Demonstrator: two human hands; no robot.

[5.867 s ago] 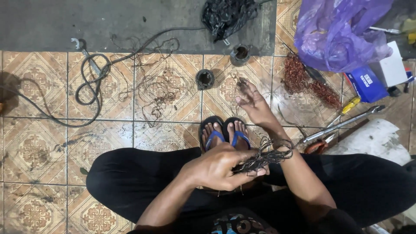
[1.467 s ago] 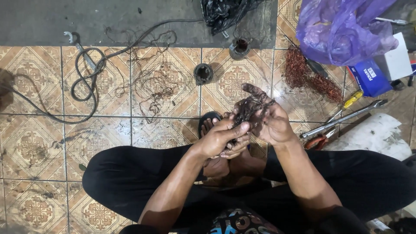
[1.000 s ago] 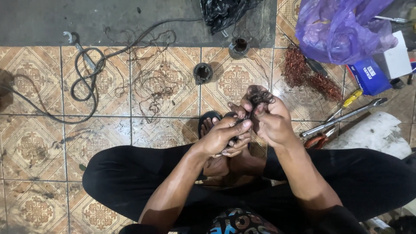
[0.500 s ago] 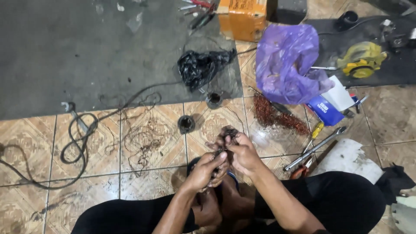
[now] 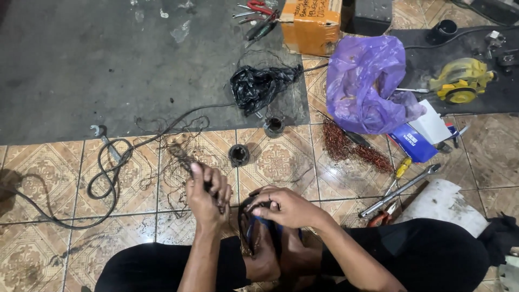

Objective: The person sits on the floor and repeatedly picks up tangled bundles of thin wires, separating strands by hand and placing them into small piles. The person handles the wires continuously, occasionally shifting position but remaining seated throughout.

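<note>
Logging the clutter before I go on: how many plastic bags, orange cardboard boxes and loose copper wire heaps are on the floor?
Plastic bags: 2, purple bag and black bag
Orange cardboard box: 1
Copper wire heap: 1
Total: 4

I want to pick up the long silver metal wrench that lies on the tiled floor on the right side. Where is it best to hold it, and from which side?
Grip the long silver metal wrench at mid-shaft, coming from above with fingers across its slant. The shaft is thin, straight and bare there; a yellow-handled screwdriver crowds its upper part, and red-handled pliers sit by its lower end.
</note>
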